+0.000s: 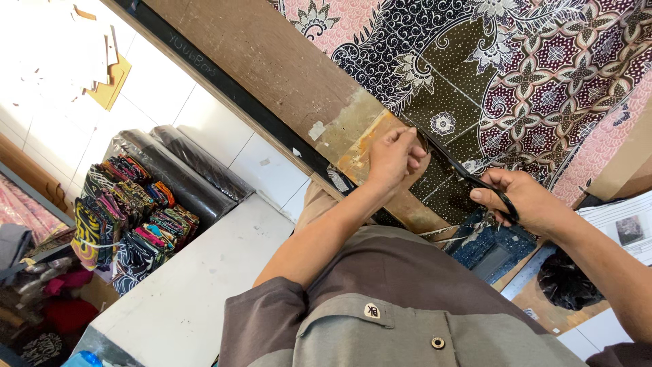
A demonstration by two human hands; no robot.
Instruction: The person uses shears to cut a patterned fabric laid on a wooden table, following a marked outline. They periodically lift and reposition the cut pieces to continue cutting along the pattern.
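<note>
Batik cloth [516, 75], patterned in maroon, black and pink with white flowers, lies spread on the brown worktop [285, 68]. Left hand [395, 158] pinches its edge; right hand [523, 200], just beside, grips black scissors [468, 178] whose blades lie on the fabric.

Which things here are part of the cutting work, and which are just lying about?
In use:
left hand pinching the patterned cloth
right hand holding black scissors
wooden table under the cloth

Lying about:
folded cloth stack
dark wrapped rolls
black bag
papers
</note>
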